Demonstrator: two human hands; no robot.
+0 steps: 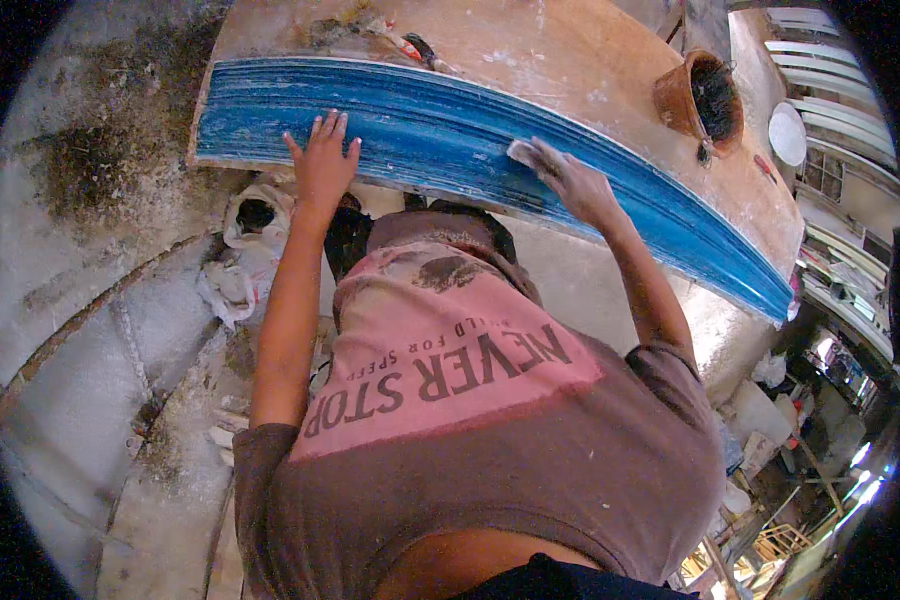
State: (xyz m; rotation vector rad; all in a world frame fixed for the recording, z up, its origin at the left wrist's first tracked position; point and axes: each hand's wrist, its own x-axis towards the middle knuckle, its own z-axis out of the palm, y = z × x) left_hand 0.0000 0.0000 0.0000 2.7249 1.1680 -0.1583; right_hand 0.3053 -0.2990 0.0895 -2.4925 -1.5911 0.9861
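Observation:
A long blue grooved panel (420, 125), streaked with white dust, lies along the near edge of a table. My left hand (324, 160) rests on its left part, fingers spread and flat, holding nothing. Farther right, my right hand (578, 185) is closed over a small whitish pad (523, 152) pressed against the blue surface. Whether the pad is folded sandpaper or a cloth cannot be made out, since the fingers cover most of it.
On the brown tabletop (570, 50) stands a brown bucket (682, 95) with dark matter inside. Behind the panel lies a small dark-and-red item (417, 48). A white round lid or plate (787, 134) is at the far right. Plastic bags (238, 275) sit at floor level, left.

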